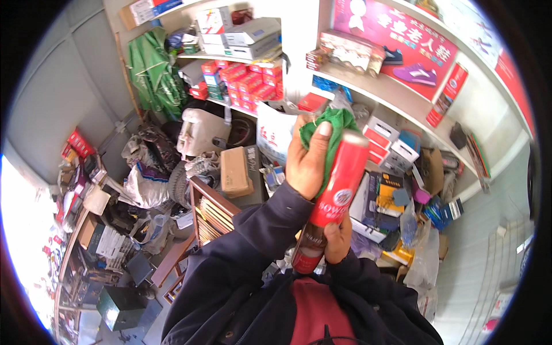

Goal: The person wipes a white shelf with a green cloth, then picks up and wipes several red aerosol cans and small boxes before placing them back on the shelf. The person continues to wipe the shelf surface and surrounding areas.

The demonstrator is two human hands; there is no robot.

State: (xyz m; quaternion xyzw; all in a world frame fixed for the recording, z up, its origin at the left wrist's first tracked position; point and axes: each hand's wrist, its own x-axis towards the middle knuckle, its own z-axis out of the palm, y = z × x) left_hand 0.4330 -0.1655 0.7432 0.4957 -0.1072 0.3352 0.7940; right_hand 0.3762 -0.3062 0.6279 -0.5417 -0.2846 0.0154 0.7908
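Note:
A tall red spray can (347,179) with a pale top is held tilted in front of my chest, its dark lower part toward me. My right hand (339,240) is closed around the lower half, thumb across the side. Bunched in my left hand (306,165) is a green cloth (338,121), pressed near the upper end of the can with the thumb over it. Part of the cloth hangs between hand and can. My left fingers are mostly hidden behind the cloth and can.
White shelves (397,98) carry shoe boxes, stacked red boxes (253,86) and another red can (447,95). Below lie a cardboard box (236,171), a white bag (276,129), a wooden slatted chair (211,215) and a dark green box (119,307). Plastic bags (422,259) heap at the right.

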